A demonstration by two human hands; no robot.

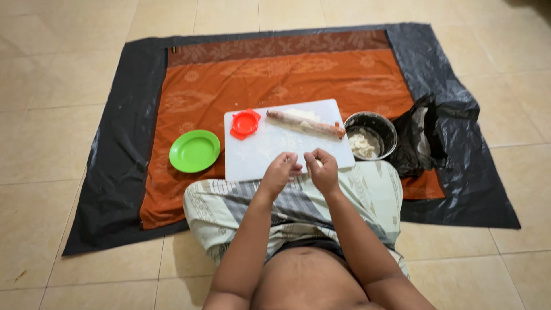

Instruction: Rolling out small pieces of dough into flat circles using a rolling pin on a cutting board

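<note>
Small pale dough piece (310,163), barely visible, pinched between both hands at the near edge of the white cutting board (264,158). Left hand (280,171) and right hand (323,168) curl together, each grip clenched on the piece, likely shaping it. Floured rolling pin (305,123) lies across the board's far side over flattened dough. Red dumpling press (245,123) sits at the board's corner. Green plate (194,150) beside it, bare. Metal bowl (389,131) holds leftover dough, within right reach.

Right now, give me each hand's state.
Left hand: fingers curled over the white rectangular cutting board; contents cannot be told.
Right hand: likewise, cannot be told.
</note>
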